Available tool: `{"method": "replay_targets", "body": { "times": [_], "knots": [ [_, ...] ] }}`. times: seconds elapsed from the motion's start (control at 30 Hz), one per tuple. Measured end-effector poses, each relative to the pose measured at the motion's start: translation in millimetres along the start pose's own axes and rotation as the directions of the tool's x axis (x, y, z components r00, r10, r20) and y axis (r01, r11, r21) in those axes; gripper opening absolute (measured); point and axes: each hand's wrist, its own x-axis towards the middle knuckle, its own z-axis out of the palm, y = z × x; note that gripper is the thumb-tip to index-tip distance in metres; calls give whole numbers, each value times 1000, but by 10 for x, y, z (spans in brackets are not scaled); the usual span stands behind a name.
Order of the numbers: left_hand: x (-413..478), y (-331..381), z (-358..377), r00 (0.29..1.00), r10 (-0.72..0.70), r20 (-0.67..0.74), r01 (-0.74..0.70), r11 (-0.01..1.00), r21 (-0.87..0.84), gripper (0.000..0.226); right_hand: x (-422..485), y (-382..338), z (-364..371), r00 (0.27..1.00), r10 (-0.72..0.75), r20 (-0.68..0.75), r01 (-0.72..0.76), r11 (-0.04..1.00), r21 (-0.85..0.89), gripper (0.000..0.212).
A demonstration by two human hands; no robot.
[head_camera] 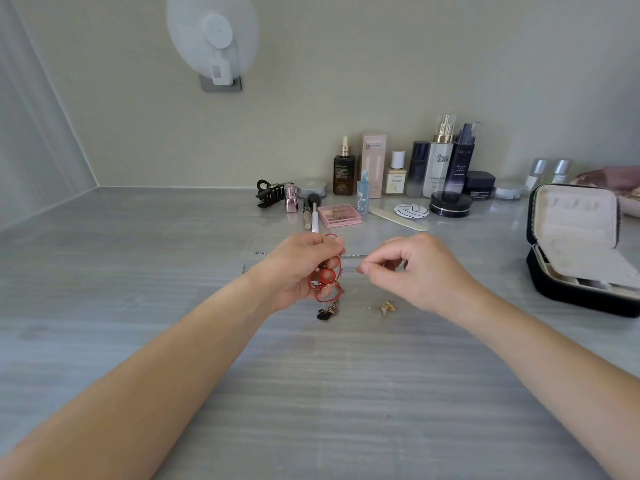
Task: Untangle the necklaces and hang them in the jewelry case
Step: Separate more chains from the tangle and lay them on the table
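Note:
My left hand point(298, 268) holds a tangled bunch of red cord necklace point(325, 277) above the grey table; a black and gold pendant point(327, 311) dangles under it. A thin silver chain point(351, 256) runs from the tangle to my right hand point(412, 271), which pinches it between thumb and forefinger. Part of the chain point(258, 253) trails out left behind my left hand. A small gold pendant point(387, 307) lies on the table below my right hand. The black jewelry case point(585, 282) stands open at the right, with a beige lining and its lid upright.
Along the back wall stand several cosmetic bottles point(440, 161), a black jar point(450, 204), a pink eyeshadow palette point(339, 215), brushes point(313, 214), a nail file point(398, 218) and a black hair claw point(270, 194). A white fan point(214, 39) hangs on the wall.

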Motion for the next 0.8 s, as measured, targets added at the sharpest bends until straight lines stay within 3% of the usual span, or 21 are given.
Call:
{"method": "replay_targets", "body": {
  "times": [0.13, 0.3, 0.47, 0.7, 0.8],
  "knots": [
    [-3, 4, 0, 1000, -17, 23, 18, 999, -37, 15, 11, 9, -24, 999, 35, 13, -35, 998, 53, 8],
    [-13, 24, 7, 998, -34, 45, 38, 996, -81, 13, -32, -27, 82, 986, 62, 157, -58, 998, -30, 15],
    [-11, 25, 2, 998, -32, 45, 36, 996, -85, 13, -28, -50, 179, 992, 47, 113, -34, 993, -111, 9],
    [-17, 25, 11, 998, -28, 52, 33, 995, -92, 10, -33, -26, 143, 987, 65, 146, -56, 996, -67, 18],
    [-16, 16, 21, 998, -21, 59, 25, 997, -78, 10, -22, -22, 174, 992, 42, 116, -35, 997, -62, 9]
  ]
}}
